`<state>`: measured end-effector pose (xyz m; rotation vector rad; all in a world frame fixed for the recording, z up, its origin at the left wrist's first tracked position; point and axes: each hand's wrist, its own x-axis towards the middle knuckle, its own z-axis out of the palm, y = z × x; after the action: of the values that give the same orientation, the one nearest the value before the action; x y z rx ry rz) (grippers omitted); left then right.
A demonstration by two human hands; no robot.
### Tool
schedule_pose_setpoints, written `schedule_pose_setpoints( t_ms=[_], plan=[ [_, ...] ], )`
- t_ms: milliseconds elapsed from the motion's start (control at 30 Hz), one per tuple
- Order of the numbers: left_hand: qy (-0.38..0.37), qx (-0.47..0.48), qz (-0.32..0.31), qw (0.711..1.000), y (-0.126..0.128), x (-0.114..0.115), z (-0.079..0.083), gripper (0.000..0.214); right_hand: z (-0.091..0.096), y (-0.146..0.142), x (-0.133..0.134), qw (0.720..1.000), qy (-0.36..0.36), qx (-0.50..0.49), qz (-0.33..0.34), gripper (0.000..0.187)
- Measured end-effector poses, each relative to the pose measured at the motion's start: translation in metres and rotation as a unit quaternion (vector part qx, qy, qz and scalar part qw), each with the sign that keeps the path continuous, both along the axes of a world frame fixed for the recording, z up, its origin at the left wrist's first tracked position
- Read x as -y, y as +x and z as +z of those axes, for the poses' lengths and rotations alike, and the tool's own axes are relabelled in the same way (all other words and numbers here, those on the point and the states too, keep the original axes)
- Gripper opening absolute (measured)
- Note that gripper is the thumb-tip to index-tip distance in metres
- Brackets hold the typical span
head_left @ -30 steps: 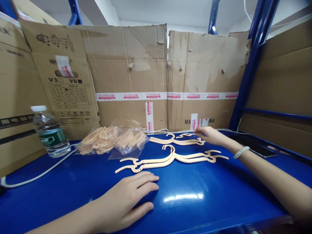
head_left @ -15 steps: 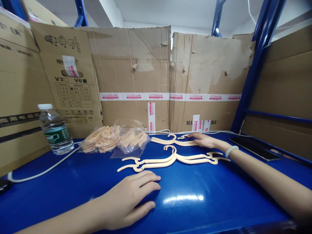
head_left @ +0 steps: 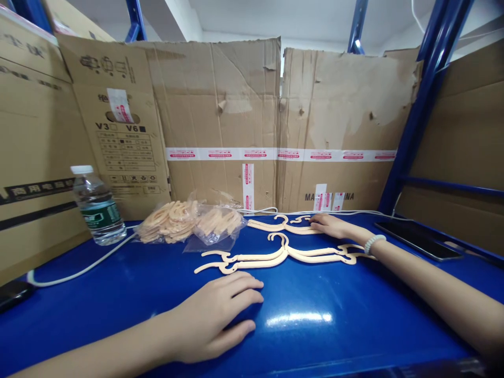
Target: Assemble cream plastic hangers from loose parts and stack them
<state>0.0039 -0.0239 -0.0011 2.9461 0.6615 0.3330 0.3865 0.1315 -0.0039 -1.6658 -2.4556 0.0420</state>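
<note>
My left hand (head_left: pixel 214 317) lies palm down on the blue tabletop, fingers loosely apart, with nothing in it. Just beyond its fingertips lie two beige clothes hangers (head_left: pixel 271 258), one close behind the other, with curved end pieces at both sides. Farther back is another beige hanger (head_left: pixel 268 227), without end pieces on its left side. My right hand (head_left: pixel 331 226), wearing a beaded bracelet, reaches to this hanger's right end, its bent fingers closed at the tip and hiding it. A small curved piece (head_left: pixel 300 219) lies behind that arm.
Clear plastic bags (head_left: pixel 167 223) of beige pieces lie at the back left, beside a water bottle (head_left: pixel 100 210). A dark phone (head_left: pixel 417 240) lies at right, and a dark object (head_left: pixel 14 295) at far left. White cable (head_left: pixel 79 270) crosses the left. Cardboard sheets (head_left: pixel 220 121) stand behind.
The view has shifted slightly, moving the scene a little rightward. My right hand's fingers have curled down more onto the back hanger's end. My left hand rests as before.
</note>
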Motion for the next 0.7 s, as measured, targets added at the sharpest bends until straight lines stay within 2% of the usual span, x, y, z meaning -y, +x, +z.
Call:
schedule_pose_setpoints(
  t_ms=[200,400,567,700],
  plan=[
    [0.0,0.01,-0.001,1.0,0.0,0.0,-0.002,0.032,-0.007,0.007,-0.012,0.998,0.046,0.036,0.024,0.033],
    [-0.006,0.007,-0.004,1.0,0.0,-0.001,-0.001,0.032,-0.01,0.011,-0.015,0.992,0.097,0.073,0.033,0.035],
    [-0.013,0.011,0.0,1.0,0.001,-0.001,0.001,0.031,0.0,0.011,-0.009,0.984,0.16,0.069,0.045,0.036],
    [-0.028,0.035,-0.001,0.999,0.002,0.001,0.001,0.03,0.01,-0.002,0.002,0.974,0.211,0.038,0.066,0.037]
  ],
)
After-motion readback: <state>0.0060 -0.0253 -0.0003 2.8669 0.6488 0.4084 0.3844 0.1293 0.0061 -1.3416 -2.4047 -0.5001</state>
